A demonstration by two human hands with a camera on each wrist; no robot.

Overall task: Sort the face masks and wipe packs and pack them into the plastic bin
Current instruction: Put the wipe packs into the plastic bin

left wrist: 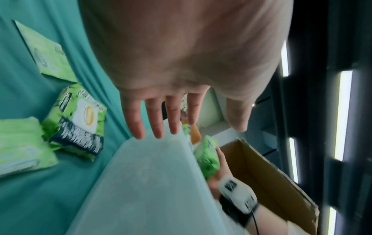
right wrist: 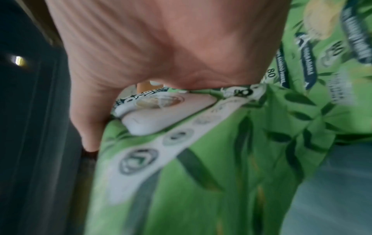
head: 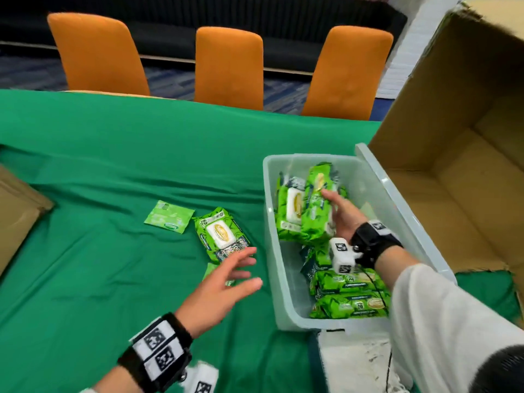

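Inside the bin (head: 408, 199), right hand (head: 344, 215) seemingly grips a wipe pack (head: 316, 205); left hand (head: 219, 290) hovers, fingers spread, beside its rim.

Left fingers free, right fingers hemmed in

Bare counter (head: 85, 251) lies left of the left fingers (head: 243, 260); the plastic bin (head: 272, 279) wall blocks right; upright wipe packs (head: 306, 211) crowd the right fingers (head: 330, 194).

Head overhead; wrists close along palms
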